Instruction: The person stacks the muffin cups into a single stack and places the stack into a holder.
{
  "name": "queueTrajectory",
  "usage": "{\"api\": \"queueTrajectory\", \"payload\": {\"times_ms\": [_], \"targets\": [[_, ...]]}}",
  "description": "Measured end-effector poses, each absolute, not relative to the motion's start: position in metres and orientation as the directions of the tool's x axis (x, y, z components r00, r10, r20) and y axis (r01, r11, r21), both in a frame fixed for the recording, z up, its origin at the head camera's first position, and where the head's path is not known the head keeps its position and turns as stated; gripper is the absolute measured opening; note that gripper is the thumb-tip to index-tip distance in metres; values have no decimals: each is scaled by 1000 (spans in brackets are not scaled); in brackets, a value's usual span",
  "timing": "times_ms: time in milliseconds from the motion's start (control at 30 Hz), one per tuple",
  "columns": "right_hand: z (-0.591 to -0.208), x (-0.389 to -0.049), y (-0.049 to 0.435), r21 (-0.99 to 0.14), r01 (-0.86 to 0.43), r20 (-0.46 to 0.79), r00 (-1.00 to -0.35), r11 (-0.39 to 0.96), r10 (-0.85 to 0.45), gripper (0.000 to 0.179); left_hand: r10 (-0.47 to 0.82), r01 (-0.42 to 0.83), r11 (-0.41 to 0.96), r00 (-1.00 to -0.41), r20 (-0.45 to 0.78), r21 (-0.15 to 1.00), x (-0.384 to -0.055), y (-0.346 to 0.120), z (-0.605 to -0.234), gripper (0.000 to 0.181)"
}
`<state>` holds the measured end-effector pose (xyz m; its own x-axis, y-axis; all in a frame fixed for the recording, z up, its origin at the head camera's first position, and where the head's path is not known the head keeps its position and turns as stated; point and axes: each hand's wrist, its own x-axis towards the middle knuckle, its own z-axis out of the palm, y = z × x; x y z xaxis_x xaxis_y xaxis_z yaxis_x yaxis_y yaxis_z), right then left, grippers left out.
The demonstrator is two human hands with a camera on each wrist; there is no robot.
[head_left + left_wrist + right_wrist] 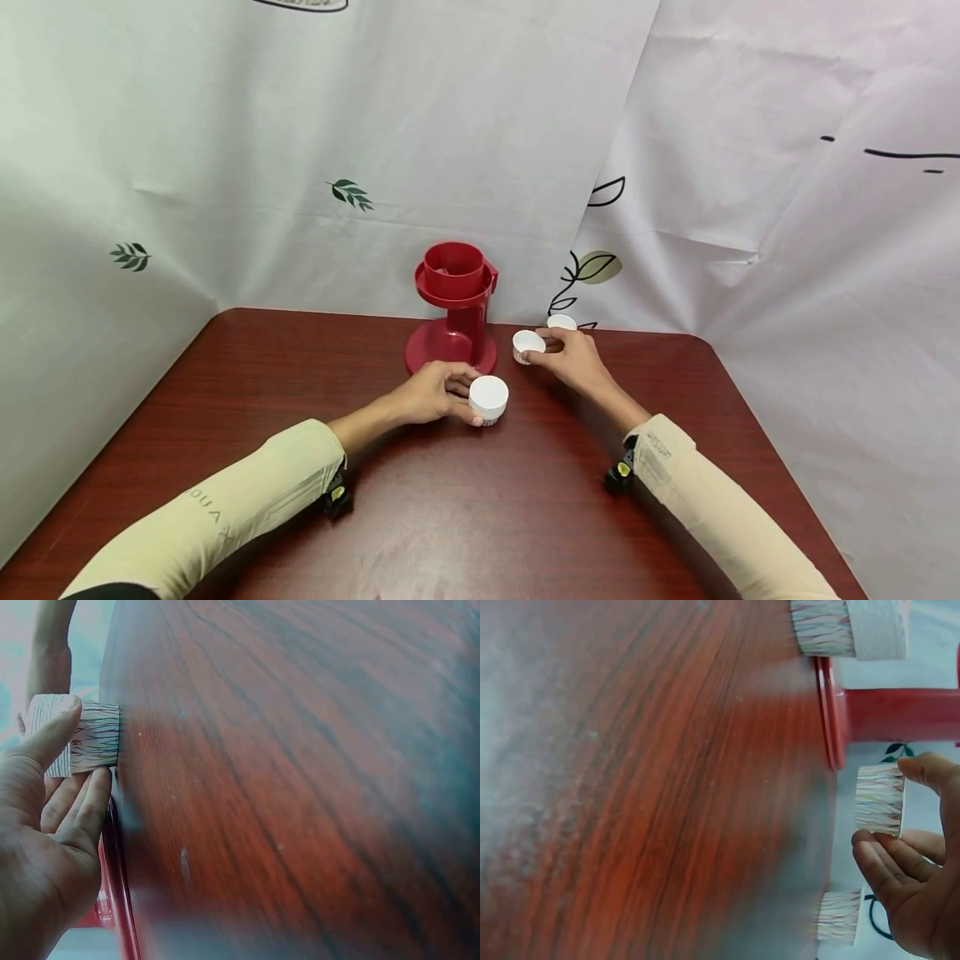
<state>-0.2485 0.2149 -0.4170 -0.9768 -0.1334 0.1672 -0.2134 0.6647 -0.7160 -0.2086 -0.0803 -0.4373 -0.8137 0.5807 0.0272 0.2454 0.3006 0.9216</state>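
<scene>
My left hand (438, 394) holds a small white jar (488, 402) by its side, thumb on the near side and fingers beyond. Its top is a flat white ribbed lid, wider than the body, which has thin coloured wavy lines. The jar's base is at the tabletop. My right hand (573, 361) pinches an open white cup (528, 347) with the same wavy pattern. In the right wrist view this cup (880, 800) is raised off the table. Just beyond that hand, a second open cup (561, 322) stands on the table, partly hidden by the hand.
A red stand (468, 325) with a round base and a red round holder (453, 271) on top rises behind my left hand. The dark wooden table (465, 517) ends at a patterned white cloth backdrop (487, 150).
</scene>
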Motion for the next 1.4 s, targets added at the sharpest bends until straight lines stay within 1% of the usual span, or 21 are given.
{"api": "queueTrajectory", "payload": {"times_ms": [333,633,1000,1400], "targets": [[-399,-227,216,-747,-303,202,-952,592,-231,53,580,244,294,-814,30,924,-208,-80,-438,57],[-387,-206,206,-782,-332,200,-935,528,-293,53,585,248,296,-810,30,922,-210,-81,-439,57],[-383,-190,193,-796,-407,244,-893,448,-378,52,592,255,291,-805,36,922,-211,-81,-440,57],[-390,-184,184,-782,-444,245,-865,438,-439,50,595,239,271,-803,33,932,-211,-81,-438,53]]}}
